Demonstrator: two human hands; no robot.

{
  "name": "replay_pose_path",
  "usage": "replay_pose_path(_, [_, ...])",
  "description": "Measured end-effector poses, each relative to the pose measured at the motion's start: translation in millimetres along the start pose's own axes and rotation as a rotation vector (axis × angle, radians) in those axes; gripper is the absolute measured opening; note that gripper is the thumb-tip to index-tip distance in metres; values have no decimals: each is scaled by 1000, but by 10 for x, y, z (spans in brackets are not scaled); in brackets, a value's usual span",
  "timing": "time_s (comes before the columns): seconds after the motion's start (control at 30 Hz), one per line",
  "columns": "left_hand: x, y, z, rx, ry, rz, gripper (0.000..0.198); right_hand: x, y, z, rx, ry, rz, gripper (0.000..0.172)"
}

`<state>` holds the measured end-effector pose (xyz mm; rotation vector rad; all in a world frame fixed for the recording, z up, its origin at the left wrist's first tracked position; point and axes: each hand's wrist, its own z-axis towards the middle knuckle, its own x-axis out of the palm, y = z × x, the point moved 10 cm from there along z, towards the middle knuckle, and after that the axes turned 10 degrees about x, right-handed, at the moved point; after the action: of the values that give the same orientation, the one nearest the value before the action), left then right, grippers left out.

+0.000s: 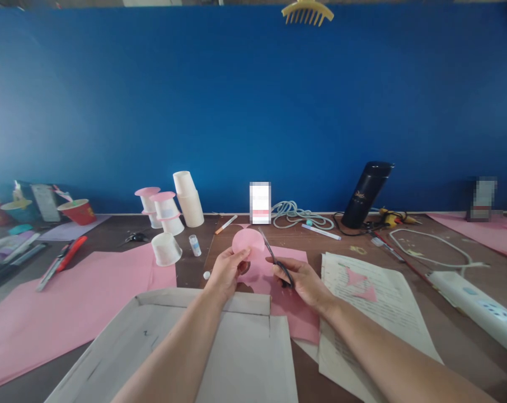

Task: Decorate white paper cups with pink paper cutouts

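My left hand (227,272) pinches a round pink paper disc (247,243) and holds it up over the table. My right hand (300,280) grips the handles of dark scissors (274,259), whose blades point up and left at the right edge of the disc. Both hands hover above a pink paper sheet (287,305) that lies on the brown table (455,330). A flattened grey cardboard piece (203,352) lies under my forearms.
White paper cups (166,248), some capped with pink discs, stand left of centre beside a glue stick (195,245). A large pink sheet (69,302) lies at left, printed papers (375,302) at right. A power strip (475,305), cables, a black flask (366,193) and pens sit further back.
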<state>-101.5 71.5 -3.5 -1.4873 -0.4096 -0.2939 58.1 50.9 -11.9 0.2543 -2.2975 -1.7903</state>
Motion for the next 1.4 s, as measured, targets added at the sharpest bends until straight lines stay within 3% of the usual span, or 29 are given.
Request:
replay_pose_path(0.83, [-25,49,9,-27,-4,21,36,19,124,-63,0,-58,-104,57])
replay_pose_path(1.4, [-29,61,-3,-50,-11,24,36,-3,49,-32,33,-72,-119,60])
